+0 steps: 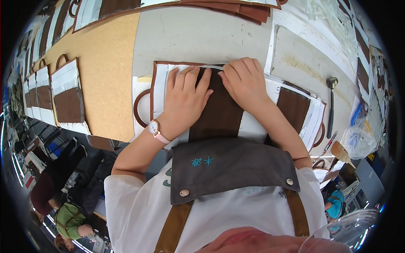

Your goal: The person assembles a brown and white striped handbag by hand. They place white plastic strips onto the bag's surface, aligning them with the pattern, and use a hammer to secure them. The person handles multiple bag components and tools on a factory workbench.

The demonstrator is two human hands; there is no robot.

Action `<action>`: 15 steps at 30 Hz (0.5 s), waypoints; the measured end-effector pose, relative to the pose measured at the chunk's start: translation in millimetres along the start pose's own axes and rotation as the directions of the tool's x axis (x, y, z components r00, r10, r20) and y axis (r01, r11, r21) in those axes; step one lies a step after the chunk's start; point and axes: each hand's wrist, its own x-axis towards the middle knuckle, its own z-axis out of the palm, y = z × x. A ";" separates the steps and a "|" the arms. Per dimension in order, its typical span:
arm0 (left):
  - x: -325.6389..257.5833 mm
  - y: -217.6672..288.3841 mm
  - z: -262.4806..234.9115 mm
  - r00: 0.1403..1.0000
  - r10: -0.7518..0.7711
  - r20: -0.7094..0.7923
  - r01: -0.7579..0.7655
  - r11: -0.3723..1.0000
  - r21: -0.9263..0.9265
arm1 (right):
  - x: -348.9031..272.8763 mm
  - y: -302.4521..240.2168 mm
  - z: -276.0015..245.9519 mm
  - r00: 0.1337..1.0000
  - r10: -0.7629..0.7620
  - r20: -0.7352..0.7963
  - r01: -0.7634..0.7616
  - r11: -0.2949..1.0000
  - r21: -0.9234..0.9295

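A white and dark brown bag panel (219, 114) with a brown edge lies flat on the grey worktable (198, 38) right in front of me. My left hand (183, 99), a pink-strapped watch on its wrist, presses flat on the panel's left part, fingers spread over the white and brown areas. My right hand (244, 80) rests on the panel's top edge, fingertips pinching or pressing a thin white strip (213, 66) there. A brown round handle (139, 107) sticks out from the panel's left side.
More brown and white panels (69, 95) lie on a tan board (107, 67) at the left. Another stack (301, 111) sits at the right, next to a metal hammer (331, 101) and a plastic bag (358, 139). Other people work below left.
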 end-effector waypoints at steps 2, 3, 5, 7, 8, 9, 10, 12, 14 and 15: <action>0.9 0.2 0.3 1.000 0.000 -0.001 0.000 1.000 0.021 | 3.0 -1.5 1.0 1.000 0.010 0.014 -0.010 1.000 0.013; 0.5 0.5 0.4 1.000 -0.002 -0.001 0.002 1.000 0.031 | 4.4 -4.1 2.5 0.999 0.020 0.034 -0.021 1.000 0.018; -0.1 1.1 1.0 1.000 -0.001 0.000 0.001 0.999 0.048 | 7.5 -7.1 6.3 0.996 0.040 0.074 -0.043 0.999 0.028; -0.5 1.2 1.5 1.000 -0.001 -0.001 0.001 0.998 0.063 | 6.7 -4.3 8.4 1.000 0.010 0.023 -0.011 0.999 0.044; -0.5 1.7 1.5 1.000 0.002 0.000 -0.002 0.997 0.074 | 5.9 -3.6 8.8 1.000 -0.006 -0.003 0.006 0.999 0.052; -0.3 2.2 1.8 1.000 0.004 -0.001 -0.004 0.996 0.085 | 5.5 -3.6 8.6 1.000 -0.016 -0.008 0.016 0.999 0.052; -0.3 2.6 1.7 1.000 0.007 -0.001 -0.007 0.995 0.095 | 5.1 -3.7 8.4 1.000 -0.026 -0.012 0.026 0.998 0.051; -1.1 2.5 1.6 1.000 -0.007 0.000 0.007 0.997 0.077 | 3.8 -3.0 5.7 0.999 -0.031 0.021 0.030 0.998 0.060; -1.8 2.1 1.4 1.000 -0.010 -0.001 0.010 0.998 0.058 | -0.6 -1.3 -2.5 0.995 -0.022 0.097 0.015 0.997 0.079; -1.9 1.7 1.3 1.000 -0.006 -0.003 0.006 0.999 0.047 | -4.7 -0.2 -4.8 0.995 -0.002 0.095 -0.007 0.996 0.094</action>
